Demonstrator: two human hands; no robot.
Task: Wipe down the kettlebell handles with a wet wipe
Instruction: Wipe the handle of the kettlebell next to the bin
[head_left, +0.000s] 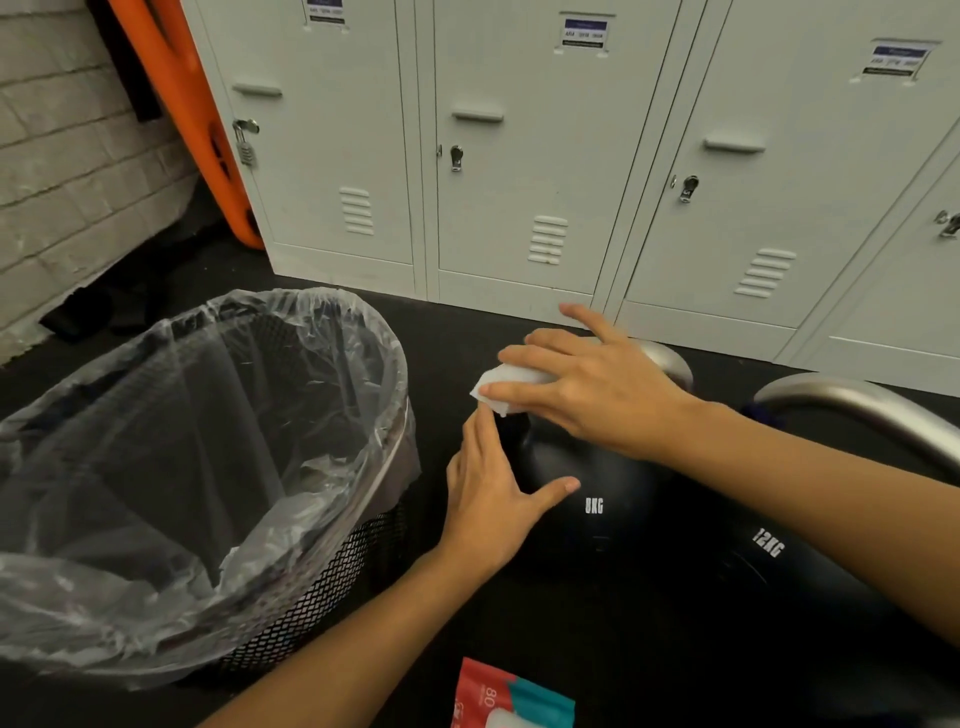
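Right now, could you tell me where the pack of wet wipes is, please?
The pack of wet wipes lies on the dark floor at the bottom edge of the head view, in front of the 8 kg kettlebell, right of the bin.

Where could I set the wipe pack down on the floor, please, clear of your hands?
Bare floor lies between the bin, the lockers and the 8 kg kettlebell. It is crowded near the camera: the wipe pack, both forearms and the 12 kg kettlebell fill that side.
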